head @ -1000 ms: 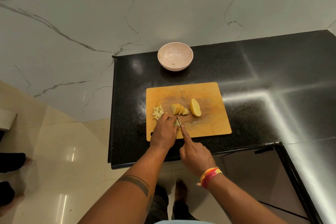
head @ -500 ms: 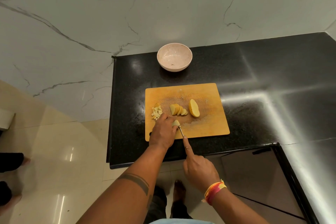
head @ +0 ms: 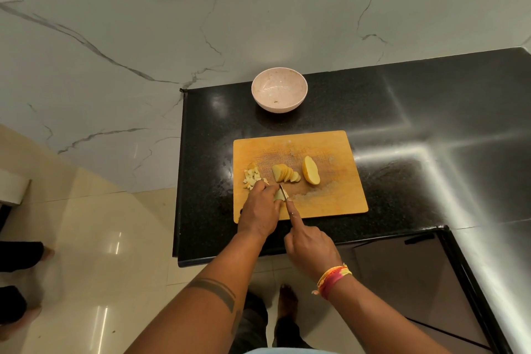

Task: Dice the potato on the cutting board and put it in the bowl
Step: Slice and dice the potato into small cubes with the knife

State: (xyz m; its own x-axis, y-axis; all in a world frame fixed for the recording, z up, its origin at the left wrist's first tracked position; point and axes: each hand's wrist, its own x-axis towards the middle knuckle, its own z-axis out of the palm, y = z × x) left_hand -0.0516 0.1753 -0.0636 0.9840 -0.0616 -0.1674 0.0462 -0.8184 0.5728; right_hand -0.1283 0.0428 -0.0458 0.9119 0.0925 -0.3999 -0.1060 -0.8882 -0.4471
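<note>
Dicing underway | potato slice [head: 278,195] is pinched by left hand [head: 260,211] on cutting board [head: 333,198] | knife [head: 283,191] is gripped by right hand [head: 311,247] | next: crosswise cuts, fingertips kept clear; bowl [head: 279,88] not yet filled.

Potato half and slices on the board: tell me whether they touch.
Apart. The head view shows bare board between the potato half and the fanned slices.

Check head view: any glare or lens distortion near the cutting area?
Head view: bright glare streaks on the black counter right of the cutting board; the board itself evenly lit, potato slices sharp; wide-angle bowing bends the counter edges; no motion blur on either hand.
</note>
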